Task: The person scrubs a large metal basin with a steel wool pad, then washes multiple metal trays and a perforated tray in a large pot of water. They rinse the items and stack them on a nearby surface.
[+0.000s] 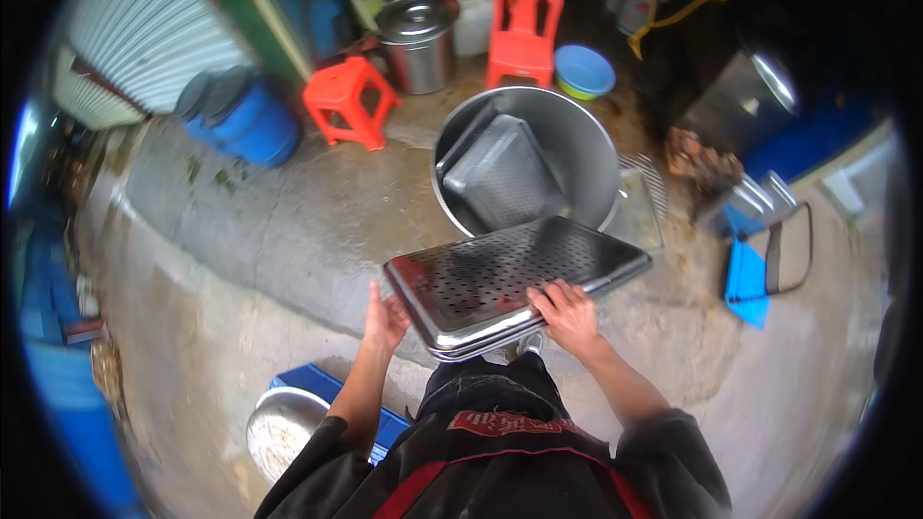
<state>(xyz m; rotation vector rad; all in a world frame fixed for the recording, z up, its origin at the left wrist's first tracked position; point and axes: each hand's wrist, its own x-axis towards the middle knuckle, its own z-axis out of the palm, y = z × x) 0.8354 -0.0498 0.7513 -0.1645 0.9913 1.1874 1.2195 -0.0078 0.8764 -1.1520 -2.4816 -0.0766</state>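
Note:
A stack of perforated steel trays point(497, 267), turned with the bases up, is held level in front of my body. My right hand point(570, 313) grips its near edge, fingers lying over the top face. Beside the left end of the stack is my left hand point(387, 318), its fingers apart; any light contact with the tray edge is unclear. Just beyond, a large round steel pot point(588, 137) stands on the floor. More perforated steel trays point(505, 169) lean inside it. The held stack overlaps the pot's near rim in view; I cannot tell whether they touch.
A red plastic stool point(350, 97), a red chair point(525, 29), a lidded steel pot point(420, 43) and a blue basin point(584, 71) stand behind. Blue barrels point(249, 119) are at left. A metal bowl point(285, 429) and blue crate point(306, 380) sit near my left side.

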